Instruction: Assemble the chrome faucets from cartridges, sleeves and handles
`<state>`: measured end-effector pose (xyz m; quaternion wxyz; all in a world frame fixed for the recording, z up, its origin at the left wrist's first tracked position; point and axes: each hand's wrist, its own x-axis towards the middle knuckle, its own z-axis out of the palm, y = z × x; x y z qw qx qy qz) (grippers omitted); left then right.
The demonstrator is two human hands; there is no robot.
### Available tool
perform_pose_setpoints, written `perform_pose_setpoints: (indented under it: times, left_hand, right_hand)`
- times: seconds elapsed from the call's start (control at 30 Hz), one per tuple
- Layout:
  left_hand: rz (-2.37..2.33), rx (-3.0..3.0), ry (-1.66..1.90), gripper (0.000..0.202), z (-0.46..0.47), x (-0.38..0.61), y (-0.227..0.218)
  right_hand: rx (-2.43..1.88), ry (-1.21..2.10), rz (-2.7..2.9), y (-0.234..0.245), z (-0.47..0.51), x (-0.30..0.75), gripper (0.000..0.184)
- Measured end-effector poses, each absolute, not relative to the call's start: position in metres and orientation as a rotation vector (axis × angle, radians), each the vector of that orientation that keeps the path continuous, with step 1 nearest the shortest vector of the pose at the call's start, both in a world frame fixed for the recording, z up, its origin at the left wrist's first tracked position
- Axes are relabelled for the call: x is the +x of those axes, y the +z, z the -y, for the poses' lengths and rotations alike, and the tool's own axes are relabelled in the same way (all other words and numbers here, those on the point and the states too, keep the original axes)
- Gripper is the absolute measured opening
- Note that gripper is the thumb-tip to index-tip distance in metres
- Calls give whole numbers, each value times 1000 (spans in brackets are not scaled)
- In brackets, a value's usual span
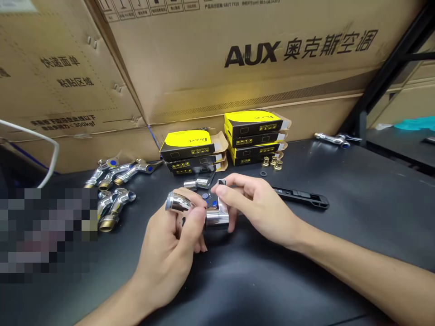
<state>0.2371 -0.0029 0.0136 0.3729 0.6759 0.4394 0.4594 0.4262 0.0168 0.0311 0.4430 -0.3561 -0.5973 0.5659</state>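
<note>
A chrome faucet [216, 218] is held between my two hands above the black table. My left hand [170, 240] is closed around its body, with the curved spout end showing past the index finger. My right hand [253, 203] pinches the lever handle, which points up and away from me; its fingertips partly hide it. Just behind the faucet lie small blue caps [205, 196] and a loose chrome faucet part [197, 183]. A black utility knife [302, 198] rests to the right of my right hand.
Several chrome faucets [117, 203] lie at the left, and one more faucet [331, 140] at the far right. Yellow-black boxes [253, 124] stand stacked at the back beside brass fittings [277, 165] and a black washer [263, 174]. Large cardboard cartons [190, 59] wall off the rear.
</note>
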Motion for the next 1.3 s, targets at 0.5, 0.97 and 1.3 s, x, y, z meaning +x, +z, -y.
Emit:
perform_pose_setpoints:
  times: [0.5, 0.97, 1.3]
  left_hand:
    - [-1202, 1457, 1195, 35, -3, 244, 30]
    - [-1183, 1540, 1129, 34, 0, 243, 26]
    - [-1172, 1684, 1185, 26, 2, 240, 13]
  right_hand:
    - [-885, 930, 1585, 25, -9, 424, 14]
    - [-739, 601, 1796, 24, -7, 425, 11]
    - [-920, 1088, 1551, 27, -8, 421, 23]
